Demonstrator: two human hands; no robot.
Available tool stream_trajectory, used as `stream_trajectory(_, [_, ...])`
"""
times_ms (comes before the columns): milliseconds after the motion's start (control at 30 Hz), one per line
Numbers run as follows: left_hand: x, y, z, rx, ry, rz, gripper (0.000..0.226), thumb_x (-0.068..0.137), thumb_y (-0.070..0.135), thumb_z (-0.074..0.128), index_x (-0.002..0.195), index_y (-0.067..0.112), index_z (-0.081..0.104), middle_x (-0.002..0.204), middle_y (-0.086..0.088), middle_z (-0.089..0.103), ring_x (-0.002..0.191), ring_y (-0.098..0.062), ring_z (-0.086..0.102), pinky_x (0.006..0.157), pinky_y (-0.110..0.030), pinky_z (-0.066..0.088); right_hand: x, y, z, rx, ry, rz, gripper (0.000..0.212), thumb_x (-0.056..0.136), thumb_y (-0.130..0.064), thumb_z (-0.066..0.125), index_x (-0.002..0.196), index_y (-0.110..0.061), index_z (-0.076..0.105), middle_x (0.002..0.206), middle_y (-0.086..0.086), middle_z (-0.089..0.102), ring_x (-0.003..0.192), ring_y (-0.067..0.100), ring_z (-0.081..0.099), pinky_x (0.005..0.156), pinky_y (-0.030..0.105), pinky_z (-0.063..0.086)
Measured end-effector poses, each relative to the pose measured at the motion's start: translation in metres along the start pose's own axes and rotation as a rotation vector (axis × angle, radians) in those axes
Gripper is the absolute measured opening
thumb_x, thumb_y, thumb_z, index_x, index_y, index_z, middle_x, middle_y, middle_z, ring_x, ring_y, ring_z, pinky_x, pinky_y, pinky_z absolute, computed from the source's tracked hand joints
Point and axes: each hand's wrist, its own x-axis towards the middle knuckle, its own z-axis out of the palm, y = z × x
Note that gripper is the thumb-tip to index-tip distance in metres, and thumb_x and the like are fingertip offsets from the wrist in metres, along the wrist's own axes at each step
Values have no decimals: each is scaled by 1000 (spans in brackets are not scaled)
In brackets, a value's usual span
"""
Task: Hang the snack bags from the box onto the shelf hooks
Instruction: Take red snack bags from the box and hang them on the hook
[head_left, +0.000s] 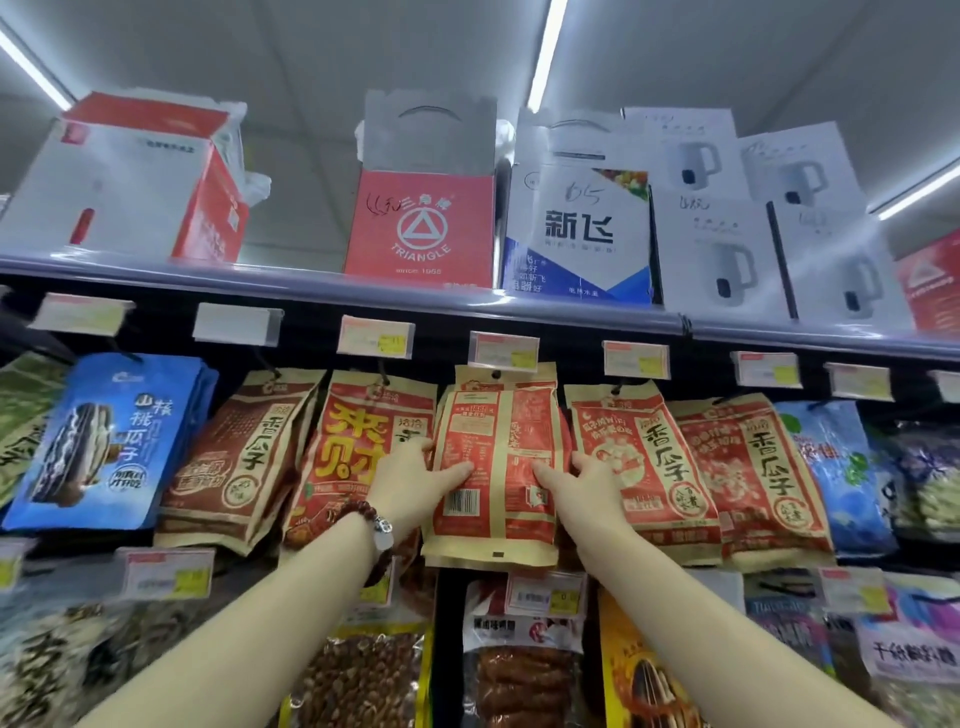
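Both hands clamp a red-and-tan paper snack bag (498, 462), back side out: left hand (415, 480) on its left edge, right hand (582, 483) on its right. It sits at the black shelf hook (496, 375) under a price tag (503, 351), seemingly just threaded. Next, I judge: push it back, let go.

Red Triangle box (420, 228) on the top shelf (571, 306) (kettle cartons (724, 249) beside it); ceiling light (545, 52) above.
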Motion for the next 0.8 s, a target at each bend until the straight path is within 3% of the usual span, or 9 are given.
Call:
stream_trajectory(133, [-2, 5, -12, 6, 35, 15, 61, 80, 38, 69, 132, 12, 47, 122, -5, 63, 105, -19, 63, 82, -27, 53, -8, -10, 1, 15, -22, -34, 13, 94, -20, 58, 104, -15, 63, 93, 1, 71, 81, 15, 69, 59, 24, 52])
stream_trajectory(233, [-6, 10, -19, 19, 57, 45, 62, 78, 42, 70, 128, 12, 51, 121, -5, 63, 105, -19, 63, 87, -34, 54, -13, -17, -1, 44, -48, -57, 12, 95, -18, 57, 103, -14, 64, 91, 0, 72, 79, 14, 69, 57, 23, 52])
stream_trajectory(433, [-18, 21, -30, -7, 78, 73, 61, 75, 42, 73, 124, 14, 51, 115, -3, 64, 99, -17, 64, 87, -37, 55, -18, -31, -7, 85, -99, -58, 12, 93, -20, 59, 103, -17, 66, 96, 3, 74, 84, 19, 73, 73, 37, 60])
stream_trajectory(600, [-38, 15, -29, -27, 38, 35, 60, 76, 40, 72, 125, 13, 49, 114, -3, 65, 97, -16, 64, 81, -31, 56, -35, -20, -11, 93, -106, -55, 13, 93, -19, 59, 104, -16, 65, 95, 3, 75, 82, 18, 73, 66, 31, 59])
stream_trajectory(700, [-56, 7, -24, -29, -15, 19, 59, 78, 38, 71, 126, 14, 48, 115, -2, 64, 94, -14, 64, 68, -20, 52, -52, -2, -12, 121, -63, -62, 15, 93, -21, 59, 106, -18, 66, 98, 1, 74, 86, 18, 72, 71, 33, 60])
stream_trajectory(800, [-69, 2, -16, -18, -65, 12, 59, 78, 38, 71, 127, 16, 45, 114, -1, 64, 93, -14, 64, 69, -22, 53, -66, 12, -12, 169, 29, -97, 18, 94, -23, 56, 110, -23, 65, 104, 0, 72, 94, 18, 70, 81, 41, 59])
